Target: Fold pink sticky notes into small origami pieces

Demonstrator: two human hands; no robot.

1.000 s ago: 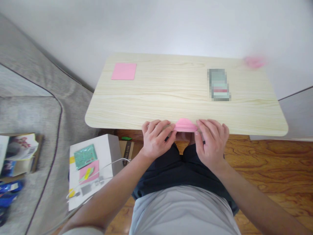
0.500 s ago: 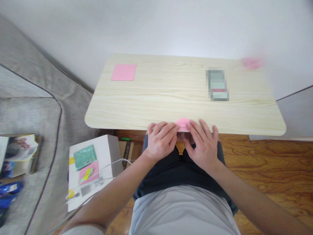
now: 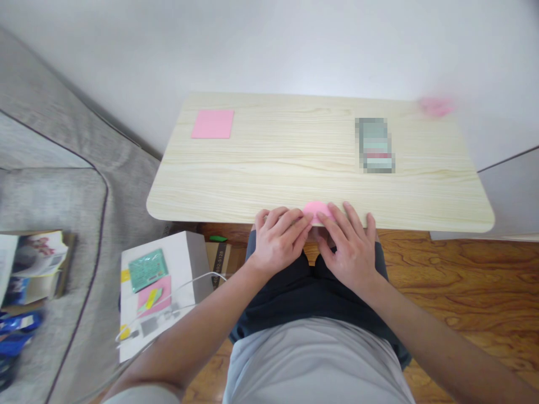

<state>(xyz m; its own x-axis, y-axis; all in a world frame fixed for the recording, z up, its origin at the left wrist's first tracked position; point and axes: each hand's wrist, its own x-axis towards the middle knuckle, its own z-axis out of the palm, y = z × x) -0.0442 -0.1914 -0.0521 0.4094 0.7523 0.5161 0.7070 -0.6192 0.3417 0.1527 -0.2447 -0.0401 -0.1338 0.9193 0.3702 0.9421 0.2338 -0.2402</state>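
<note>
At the middle of the near edge of the wood-grain tabletop [image 3: 286, 163] lies a small piece of pink paper [image 3: 316, 209], its far side rounded, its ends covered by fingertips; the left hand [image 3: 278, 238] is on its left end, fingers bunched close together and thumb tucked near the forefinger; the right hand [image 3: 347, 247] is on its right end, fingers spread, the forefinger lying over the paper and the thumb just off the tabletop's near edge; whether either thumb pinches the paper from below, I cannot tell.

A second ago the hands stood farther apart, with the tips at the two ends and a pleated band showing between them; now they have closed inward, the right forefinger reaches farther across, and less of the band shows; this suggests pressing along a fold rather than holding the paper out by its ends.

Toward the tabletop's far left corner a pink paper square [image 3: 213, 124] lies flat; right of the tabletop's middle lies an oblong flat object [image 3: 376, 145], too pixelated to name; at the far right corner sits a blurred pink thing [image 3: 437, 106]; off the tabletop's near left, a white box [image 3: 177, 258] bears a green packet [image 3: 147, 270].
</note>
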